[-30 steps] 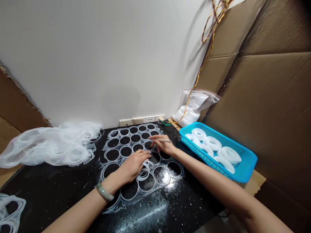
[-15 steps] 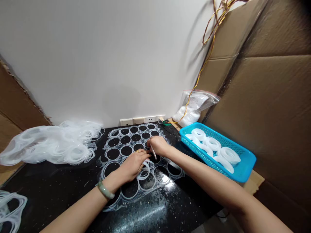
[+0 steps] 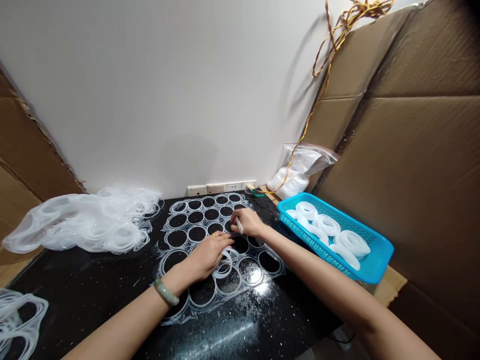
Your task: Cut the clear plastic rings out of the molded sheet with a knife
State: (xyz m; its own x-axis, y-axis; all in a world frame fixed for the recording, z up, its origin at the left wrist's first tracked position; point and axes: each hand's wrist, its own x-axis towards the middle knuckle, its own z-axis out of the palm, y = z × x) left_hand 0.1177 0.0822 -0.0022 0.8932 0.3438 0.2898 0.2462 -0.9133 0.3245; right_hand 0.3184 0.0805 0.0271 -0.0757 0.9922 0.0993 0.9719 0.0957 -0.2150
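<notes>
On the black tabletop lies a translucent sheet of joined rings in rows, with dark round openings. My left hand rests palm down on it, fingers together. A few loose white plastic rings are gripped beside its thumb, partly hidden by the hand. My right hand is closed around a thin white pen-like stick over the sheet's middle right; its fingertips touch down near a ring close to the left fingertips. The stick's working end cannot be made out.
A blue plastic basket with several bundles of white rings stands at right. Translucent ring sheets are heaped at left, more ring scraps lie nearer. Behind are a clear bag, wall sockets, a yellow-red wire and cardboard.
My right hand has shifted slightly and turned, so the stick now looks shorter and sits higher. My left hand stays in place with the rings. The view has moved a little.
</notes>
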